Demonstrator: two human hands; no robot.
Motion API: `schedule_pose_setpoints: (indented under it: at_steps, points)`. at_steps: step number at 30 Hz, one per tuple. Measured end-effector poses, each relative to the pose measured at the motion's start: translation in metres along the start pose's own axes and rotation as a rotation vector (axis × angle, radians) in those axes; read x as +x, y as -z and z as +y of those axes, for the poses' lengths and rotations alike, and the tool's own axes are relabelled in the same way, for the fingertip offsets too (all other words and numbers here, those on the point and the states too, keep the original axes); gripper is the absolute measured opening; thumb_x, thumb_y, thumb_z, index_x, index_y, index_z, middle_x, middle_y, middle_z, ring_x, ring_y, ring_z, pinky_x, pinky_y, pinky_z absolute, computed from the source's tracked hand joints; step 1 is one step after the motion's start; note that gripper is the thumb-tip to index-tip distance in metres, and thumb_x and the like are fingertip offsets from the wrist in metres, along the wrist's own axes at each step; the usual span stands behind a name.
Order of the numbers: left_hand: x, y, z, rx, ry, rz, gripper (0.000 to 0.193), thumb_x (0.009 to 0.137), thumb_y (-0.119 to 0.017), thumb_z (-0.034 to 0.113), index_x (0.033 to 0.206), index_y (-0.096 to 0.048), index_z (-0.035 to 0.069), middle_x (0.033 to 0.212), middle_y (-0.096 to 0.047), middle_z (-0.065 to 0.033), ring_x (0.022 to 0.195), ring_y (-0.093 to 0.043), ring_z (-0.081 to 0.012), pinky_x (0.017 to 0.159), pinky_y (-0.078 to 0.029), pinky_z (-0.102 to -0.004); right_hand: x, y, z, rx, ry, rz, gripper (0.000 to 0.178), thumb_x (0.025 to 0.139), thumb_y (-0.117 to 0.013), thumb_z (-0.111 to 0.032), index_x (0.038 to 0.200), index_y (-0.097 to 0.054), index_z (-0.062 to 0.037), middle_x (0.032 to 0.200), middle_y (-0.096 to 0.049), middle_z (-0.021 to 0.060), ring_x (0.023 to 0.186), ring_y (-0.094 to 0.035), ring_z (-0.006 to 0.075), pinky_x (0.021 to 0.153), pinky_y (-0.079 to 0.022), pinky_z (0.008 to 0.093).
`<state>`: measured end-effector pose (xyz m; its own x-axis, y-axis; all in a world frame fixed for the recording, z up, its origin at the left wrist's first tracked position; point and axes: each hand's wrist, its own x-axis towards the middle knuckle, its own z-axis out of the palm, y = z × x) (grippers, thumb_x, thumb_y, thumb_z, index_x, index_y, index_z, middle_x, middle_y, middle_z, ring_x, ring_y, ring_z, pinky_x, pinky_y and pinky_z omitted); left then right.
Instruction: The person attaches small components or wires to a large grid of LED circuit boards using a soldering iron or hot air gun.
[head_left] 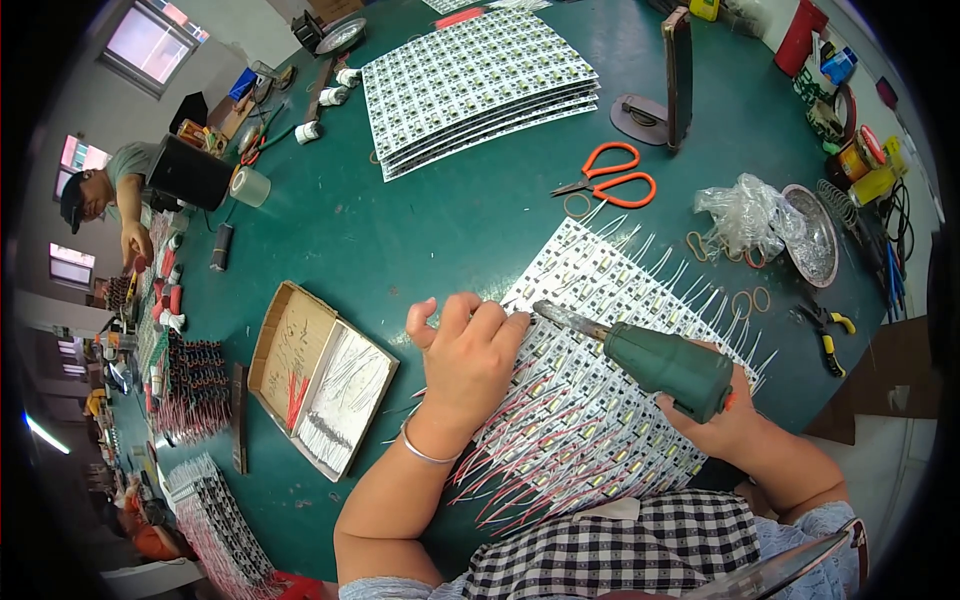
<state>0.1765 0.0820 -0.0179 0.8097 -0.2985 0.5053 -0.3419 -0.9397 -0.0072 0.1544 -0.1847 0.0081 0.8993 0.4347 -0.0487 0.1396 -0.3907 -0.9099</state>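
1. Right hand (735, 405), right of centre: wrapped round the body of a green soldering gun (660, 368); metal tip points up-left, ending at the upper left part of the board.
2. Left hand (468, 350), centre: fingers bent and bunched, index fingertip just beside the gun tip. Can't tell if it pinches a wire; thumb hidden.
3. White circuit board (590, 268), centre to lower right of frame, lying slantwise under both hands, covered in rows of small components. White wires (715, 305) stick out past its upper right edge; red and white wires (520, 430) spread over its lower left part.
4. Left of left hand: shallow cardboard box (285, 345), two sections. Loose white wires (350, 375) in right section, a few red wires (297, 400) in left one.
5. Above board: scissors (592, 186) with orange handles, lying flat.
6. Right of frame: crumpled clear plastic bag (745, 212) against a round metal dish (815, 240); yellow-and-black pliers (828, 335) below.
7. Upper centre: stack of similar boards (480, 85). Upper right: dark upright panel (678, 80) beside a round base.
8. All on green tabletop (450, 235).
9. Lower left: bundle of wired boards (215, 515). Upper left: another person (130, 165) in a dark cap, one arm reaching down.
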Motion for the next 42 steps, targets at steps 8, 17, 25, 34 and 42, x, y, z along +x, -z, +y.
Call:
schedule_pose_setpoints:
  at_steps: [8,17,25,34,42]
  points:
    - [0.000,0.002,0.001,0.004,-0.012,-0.007,0.013,0.067,-0.057,0.011,0.075,-0.062,0.019,0.069,-0.045,0.0045,0.081,-0.048,-0.0126,0.086,-0.023,-0.0427,-0.001,-0.002,0.002,-0.006,0.086,-0.020,0.053,0.067,-0.069,-0.007,0.116,-0.050,0.0007,0.097,-0.063,0.0107,0.085,-0.062,0.0169,0.077,-0.048,0.0284]
    - [0.000,0.004,0.002,0.020,-0.002,-0.029,0.011,0.068,-0.063,0.011,0.074,-0.066,0.020,0.068,-0.050,0.0063,0.080,-0.049,-0.0136,0.084,-0.025,-0.0440,-0.010,0.007,-0.001,0.101,-0.015,0.058,0.035,0.072,-0.066,-0.003,0.105,-0.054,0.0017,0.093,-0.061,0.0098,0.081,-0.060,0.0155,0.074,-0.046,0.0278]
    - [0.003,0.010,0.005,-0.007,0.014,-0.047,0.013,0.067,-0.064,0.010,0.075,-0.065,0.020,0.071,-0.053,0.0069,0.083,-0.051,-0.0138,0.085,-0.025,-0.0444,-0.019,0.006,0.003,0.364,-0.107,0.204,0.028,0.074,-0.066,-0.003,0.100,-0.056,0.0007,0.091,-0.058,0.0068,0.080,-0.056,0.0139,0.072,-0.045,0.0270]
    - [0.011,0.031,0.022,0.038,0.061,0.025,0.017,0.064,-0.065,0.008,0.074,-0.064,0.022,0.069,-0.052,0.0074,0.082,-0.053,-0.0140,0.087,-0.024,-0.0445,-0.015,0.024,-0.008,0.548,-0.227,0.202,0.024,0.076,-0.064,-0.006,0.098,-0.057,0.0013,0.082,-0.059,0.0062,0.074,-0.058,0.0162,0.067,-0.047,0.0300]
    - [-0.001,0.010,0.026,-0.027,0.028,-0.020,0.014,0.063,-0.066,0.010,0.073,-0.066,0.021,0.066,-0.051,0.0066,0.079,-0.053,-0.0130,0.087,-0.023,-0.0442,-0.023,0.020,-0.001,0.331,-0.210,0.058,0.026,0.072,-0.066,-0.005,0.097,-0.059,-0.0002,0.093,-0.062,0.0092,0.084,-0.059,0.0174,0.077,-0.046,0.0295]
